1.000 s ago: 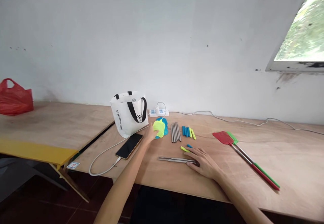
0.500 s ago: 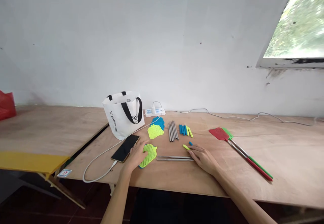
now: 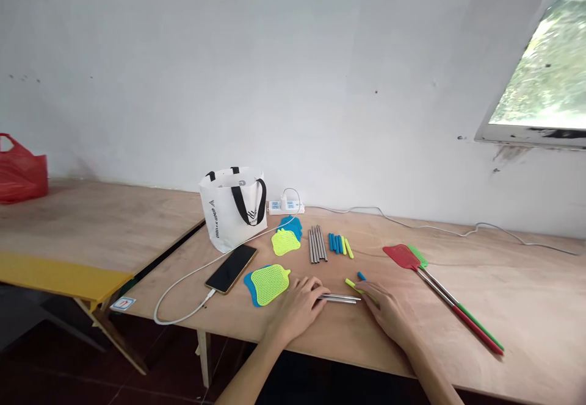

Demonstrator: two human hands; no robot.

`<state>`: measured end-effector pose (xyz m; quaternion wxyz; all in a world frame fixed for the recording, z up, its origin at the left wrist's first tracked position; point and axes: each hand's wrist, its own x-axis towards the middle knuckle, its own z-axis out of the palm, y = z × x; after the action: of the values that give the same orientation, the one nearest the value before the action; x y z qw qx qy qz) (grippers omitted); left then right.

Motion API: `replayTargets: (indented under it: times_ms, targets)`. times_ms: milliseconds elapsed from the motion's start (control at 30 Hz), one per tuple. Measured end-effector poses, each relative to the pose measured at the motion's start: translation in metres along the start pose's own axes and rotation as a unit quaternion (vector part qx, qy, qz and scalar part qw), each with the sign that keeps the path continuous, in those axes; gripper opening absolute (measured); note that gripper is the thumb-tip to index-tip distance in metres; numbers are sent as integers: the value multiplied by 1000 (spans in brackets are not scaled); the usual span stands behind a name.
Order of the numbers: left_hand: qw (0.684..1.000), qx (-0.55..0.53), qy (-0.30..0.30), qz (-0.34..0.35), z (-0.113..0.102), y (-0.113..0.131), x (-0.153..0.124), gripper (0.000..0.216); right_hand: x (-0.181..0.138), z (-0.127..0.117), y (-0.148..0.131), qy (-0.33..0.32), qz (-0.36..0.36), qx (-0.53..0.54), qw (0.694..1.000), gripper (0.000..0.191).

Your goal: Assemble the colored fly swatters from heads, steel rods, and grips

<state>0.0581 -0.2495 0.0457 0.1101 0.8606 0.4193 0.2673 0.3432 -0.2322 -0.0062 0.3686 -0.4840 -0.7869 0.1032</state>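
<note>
Two metal rods [image 3: 341,299] lie on the worktop [image 3: 348,338], right ends poking out at 3 o'clock from the left hand [image 3: 304,304]. Left hand: palm down, fingers curled over the rods' left part; can't tell if pinched or just covered. Right hand [image 3: 384,307], at 3 o'clock from the left, has fingers bent low over a yellow grip [image 3: 350,283], its tip sticking out at 10–11 o'clock; a blue grip [image 3: 361,275] shows just past the fingertips. Can't tell how firmly that hand holds either. Yellow mesh head [image 3: 271,285] overlaps a blue mesh head [image 3: 251,286] at 10 o'clock from the left hand; more heads [image 3: 285,243] at 11, row of spare rods [image 3: 317,245] between 12 and 1, spare grips [image 3: 341,245] at 1. Red swatter [image 3: 401,256] and green swatter [image 3: 418,257] lie beyond the right hand, heads at 1 o'clock, handles running toward 4. Handling, my guess: rods light, stiff, smooth, prone to roll and slip, best pinched mid-length or near one end; grips light, maybe slightly rubbery, also rollers, take across the middle; mesh heads thin, bendy, not fragile, best lifted by an edge or the stubby neck. Phone [image 3: 231,268] further out, roughly 10.
</note>
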Motion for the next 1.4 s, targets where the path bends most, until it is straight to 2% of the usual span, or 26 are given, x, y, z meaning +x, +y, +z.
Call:
replayTargets:
  times_ms: [100, 233, 500, 733, 1000, 1167, 1400]
  targets:
    - [1000, 6, -1, -1, 5, -3, -1, 20, -4, 1, 9, 0, 30, -14, 999, 38]
    - [1000, -7, -3, -3, 2, -4, 0, 18, -7, 4, 14, 19, 79, -38, 996, 41]
    - [999, -34, 4, -21, 5, -7, 2, 16, -6, 3, -1, 20, 119, -65, 991, 48]
    - [999, -32, 3, -35, 3, -6, 3, 15, -6, -4, -17, 11, 109, -75, 991, 46]
    - [998, -44, 7, -46, 5, -8, 3, 20, -5, -5, -18, 16, 92, -71, 993, 45]
    - [996, -44, 6, -77, 9, -10, 3, 16, -5, -4, -15, 31, 106, -87, 990, 45]
    - [997, -27, 14, -75, 10, -12, 4, 13, -4, -5, -13, 36, 96, -81, 991, 43]
